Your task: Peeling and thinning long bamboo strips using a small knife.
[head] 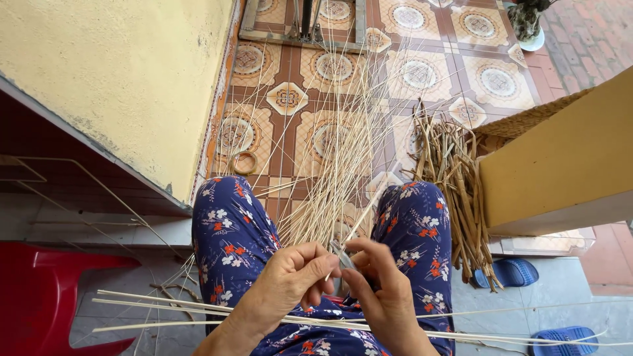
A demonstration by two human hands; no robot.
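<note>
Hands meet above the lap: left hand (pixel 295 273) and right hand (pixel 377 290) both pinch thin pale reed strands (pixel 333 178) fanning outward over the tiled floor (pixel 287 99); dried stalk bundle (pixel 458 191) lies just beside right knee.

A patterned tile floor (pixel 475 49) is spreading across the far part of the scene, in orange, brown and cream. A yellow wall (pixel 119 72) is rising at the left, and a small ring of tape (pixel 244 163) is lying on the tiles near its foot. A red plastic chair (pixel 39 296) is sitting at the near left. At the right, a bundle of brown dried stalks (pixel 455 191) is leaning beside a yellow slab (pixel 560 165). Two blue sandals (pixel 517 271) are resting on the grey floor at the near right. A pot (pixel 527 23) is standing at the far right.
</note>
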